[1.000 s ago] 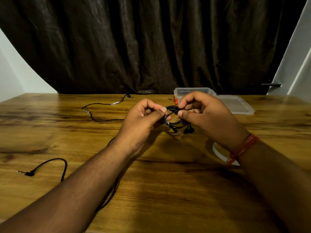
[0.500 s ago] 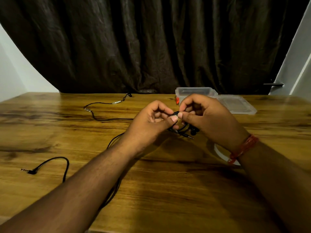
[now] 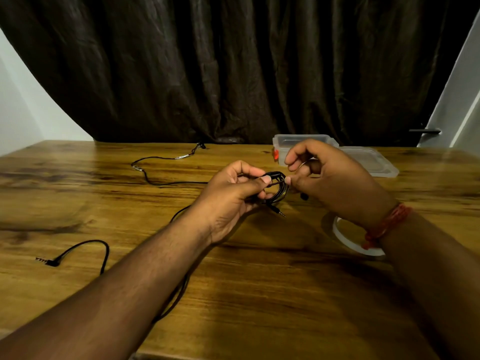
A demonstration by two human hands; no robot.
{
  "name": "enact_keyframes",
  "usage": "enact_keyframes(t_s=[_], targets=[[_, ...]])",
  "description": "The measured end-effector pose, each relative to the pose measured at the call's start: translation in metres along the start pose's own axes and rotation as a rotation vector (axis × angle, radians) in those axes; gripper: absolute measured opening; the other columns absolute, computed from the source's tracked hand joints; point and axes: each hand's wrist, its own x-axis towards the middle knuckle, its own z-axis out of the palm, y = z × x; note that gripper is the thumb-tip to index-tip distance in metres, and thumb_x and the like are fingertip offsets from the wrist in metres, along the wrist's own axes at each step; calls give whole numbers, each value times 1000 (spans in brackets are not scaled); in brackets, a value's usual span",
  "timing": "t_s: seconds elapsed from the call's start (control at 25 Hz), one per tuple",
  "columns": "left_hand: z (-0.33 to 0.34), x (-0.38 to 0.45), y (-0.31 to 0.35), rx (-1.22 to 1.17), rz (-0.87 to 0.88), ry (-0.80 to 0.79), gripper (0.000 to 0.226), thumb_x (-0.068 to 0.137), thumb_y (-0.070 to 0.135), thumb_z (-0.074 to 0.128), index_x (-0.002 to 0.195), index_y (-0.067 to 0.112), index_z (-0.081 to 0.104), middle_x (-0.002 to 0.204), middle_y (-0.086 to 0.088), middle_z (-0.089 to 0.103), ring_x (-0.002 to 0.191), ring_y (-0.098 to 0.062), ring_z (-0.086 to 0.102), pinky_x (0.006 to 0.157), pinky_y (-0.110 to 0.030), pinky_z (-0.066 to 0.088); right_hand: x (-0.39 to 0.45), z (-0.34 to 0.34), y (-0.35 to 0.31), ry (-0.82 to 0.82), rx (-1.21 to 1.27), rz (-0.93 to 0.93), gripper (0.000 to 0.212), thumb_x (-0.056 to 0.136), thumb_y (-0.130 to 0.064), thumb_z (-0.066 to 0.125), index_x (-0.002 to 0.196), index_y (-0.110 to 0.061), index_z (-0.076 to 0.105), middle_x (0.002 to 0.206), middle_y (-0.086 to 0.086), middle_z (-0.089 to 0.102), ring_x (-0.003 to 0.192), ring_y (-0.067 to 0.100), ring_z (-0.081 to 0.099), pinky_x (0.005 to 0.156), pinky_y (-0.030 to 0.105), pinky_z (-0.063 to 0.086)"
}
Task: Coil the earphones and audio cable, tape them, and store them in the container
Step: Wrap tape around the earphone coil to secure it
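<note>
Since a moment ago my right hand (image 3: 335, 178) has lifted its fingers away from the coil, and my left hand (image 3: 233, 193) has tipped the loops so the plug (image 3: 279, 211) hangs lower toward the counter (image 3: 78, 203).

I hold the coiled earphones (image 3: 278, 187) pinched in my left hand, thumb on top of the bundle, above the middle of the counter. My right thumb touches the bundle's right edge; the other right fingers are curled above it, and I cannot tell whether they grip a strand or a bit of tape (too small to make out).

What matters next, I judge, is the tape. The tape roll (image 3: 348, 237) lies flat on the counter under my right wrist, so the right hand is plainly the nearer one. The coil stands roughly on edge, facing my right hand, so a strip would have to wrap across the strands.

Beyond my hands the container (image 3: 293, 141) sits open, its lid (image 3: 374, 162) beside it on the right. The audio cable (image 3: 104, 250) sprawls uncoiled across the left side, passing under my left forearm.
</note>
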Motion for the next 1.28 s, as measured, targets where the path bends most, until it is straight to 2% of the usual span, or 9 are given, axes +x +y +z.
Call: enact_keyframes(t_s=[0.12,0.24,0.36,0.48,0.6,0.76,1.0,1.16,1.28], targets=[[-1,1,-2,-12,-50,8,14,88,-1,62,88,13,58,77,-5,67,60,-7,62,67,-28,55,-1,0,-3,25,-30,-82,18,88,-7,67,93,-22,59,85,5,61,74,14,69,69,34,60],[0,2,-4,-2,-82,-29,12,82,4,67,87,12,60,81,-7,69,63,-9,60,78,-33,54,-3,5,-6,90,-180,-219,14,87,-6,68,91,-18,62,87,-7,57,76,7,59,66,19,51],[2,0,-5,-5,-90,-62,17,73,12,71,86,12,61,80,-8,70,67,-12,59,84,-38,52,-3,7,-4,133,-244,-277,12,86,-5,68,91,-14,64,87,-11,57,81,6,56,66,16,47],[2,-1,-3,-6,-77,-46,11,82,6,67,87,11,59,80,-8,70,67,-12,62,88,-40,53,-2,7,-1,135,-259,-263,12,87,-7,67,92,-18,65,85,-12,59,81,4,56,66,15,46],[1,0,-1,-8,-54,-13,8,88,4,63,89,11,59,81,-9,71,68,-14,67,82,-37,56,-3,11,0,121,-174,-182,10,92,-15,62,94,-24,65,85,-12,63,82,3,60,68,20,51],[1,0,-3,88,82,-5,8,90,2,61,89,10,57,78,-7,70,70,-14,65,71,-25,54,-4,11,0,47,-13,-90,10,91,-22,64,101,-22,66,95,-6,67,90,8,64,82,28,56],[2,-3,-2,428,274,-85,10,93,4,58,89,12,54,87,-7,69,80,-11,68,62,-17,50,-3,8,-1,-119,248,70,20,91,-8,64,111,-8,61,92,9,70,89,15,69,88,37,55],[1,-3,-1,504,331,-72,11,94,7,58,88,15,55,77,6,68,66,1,63,59,-16,48,-4,5,-3,-175,276,96,19,91,-10,63,109,-7,61,93,11,73,91,22,70,83,36,56],[-1,-1,-1,501,363,-9,12,93,8,60,87,17,55,75,7,67,65,-2,60,61,-18,49,-3,4,-3,-156,257,88,22,88,-5,66,109,-5,60,92,14,66,90,29,67,89,47,54]])
